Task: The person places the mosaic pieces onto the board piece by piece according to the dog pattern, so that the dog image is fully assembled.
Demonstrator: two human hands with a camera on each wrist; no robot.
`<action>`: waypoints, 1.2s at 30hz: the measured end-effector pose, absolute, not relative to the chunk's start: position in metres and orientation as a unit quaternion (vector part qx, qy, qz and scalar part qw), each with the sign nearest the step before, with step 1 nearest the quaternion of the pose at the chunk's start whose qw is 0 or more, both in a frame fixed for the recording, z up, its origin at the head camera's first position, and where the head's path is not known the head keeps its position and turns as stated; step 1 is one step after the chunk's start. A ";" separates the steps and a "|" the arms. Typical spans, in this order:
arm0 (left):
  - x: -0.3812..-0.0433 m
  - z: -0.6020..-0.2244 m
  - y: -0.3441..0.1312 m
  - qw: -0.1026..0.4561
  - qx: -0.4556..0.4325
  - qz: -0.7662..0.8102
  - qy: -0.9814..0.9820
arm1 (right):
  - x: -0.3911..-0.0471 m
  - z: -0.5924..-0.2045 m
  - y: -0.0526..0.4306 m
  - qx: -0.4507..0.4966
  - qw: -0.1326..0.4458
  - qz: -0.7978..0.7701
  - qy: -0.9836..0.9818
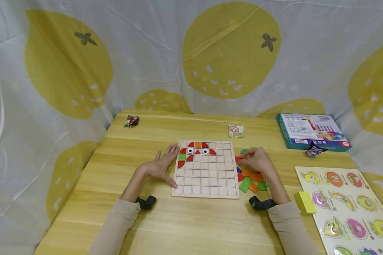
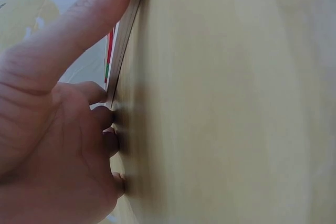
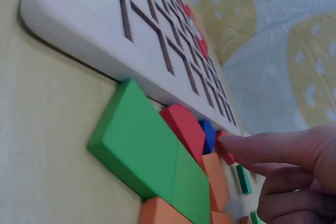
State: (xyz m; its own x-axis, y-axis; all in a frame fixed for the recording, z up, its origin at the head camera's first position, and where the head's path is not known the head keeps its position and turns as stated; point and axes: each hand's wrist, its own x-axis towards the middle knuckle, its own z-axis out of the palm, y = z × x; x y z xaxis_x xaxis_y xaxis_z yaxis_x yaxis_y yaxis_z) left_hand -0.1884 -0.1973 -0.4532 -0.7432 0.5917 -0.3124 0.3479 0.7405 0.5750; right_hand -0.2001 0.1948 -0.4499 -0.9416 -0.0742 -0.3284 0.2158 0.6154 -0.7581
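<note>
A square wooden grid board (image 1: pixel 205 170) lies on the table, with red, orange and green pieces and two round eye pieces in its upper left cells. My left hand (image 1: pixel 159 166) rests at the board's left edge, fingers spread, thumb near the lower corner. In the left wrist view the thumb (image 2: pixel 79 30) lies along the board's side. At the board's right edge my right hand (image 1: pixel 258 161) pinches a red piece (image 1: pixel 238 160) low over the loose pieces. The right wrist view shows a fingertip on that red piece (image 3: pixel 224 148); its far side is hidden.
Loose green (image 1: pixel 245 184), orange (image 1: pixel 256 176) and blue (image 1: pixel 239 170) pieces lie right of the board. A small pattern card (image 1: pixel 236 131) is behind it. Farther right are a box (image 1: pixel 312 131), a fruit puzzle board (image 1: pixel 348 205), a yellow block (image 1: pixel 305 203) and a purple figurine (image 1: pixel 314 150).
</note>
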 end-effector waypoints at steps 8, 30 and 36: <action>-0.188 -0.451 -0.197 0.252 0.261 0.245 0.899 | -0.200 -0.452 0.201 0.028 0.174 -0.435 0.883; -0.190 -0.452 -0.194 0.254 0.253 0.237 0.903 | -0.189 -0.448 0.040 -0.073 0.137 -0.425 0.892; -0.189 -0.450 -0.194 0.256 0.247 0.227 0.907 | -0.191 -0.452 0.037 -0.080 0.125 -0.439 0.886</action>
State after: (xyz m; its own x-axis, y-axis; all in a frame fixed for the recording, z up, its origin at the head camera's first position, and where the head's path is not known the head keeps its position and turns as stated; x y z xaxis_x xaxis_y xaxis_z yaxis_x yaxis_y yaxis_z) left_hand -0.1890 -0.1942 -0.4503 -0.7467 0.5637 -0.3531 0.3314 0.7755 0.5374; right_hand -0.1913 0.0372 -0.4524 -0.9558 -0.2520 -0.1516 -0.0319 0.6013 -0.7984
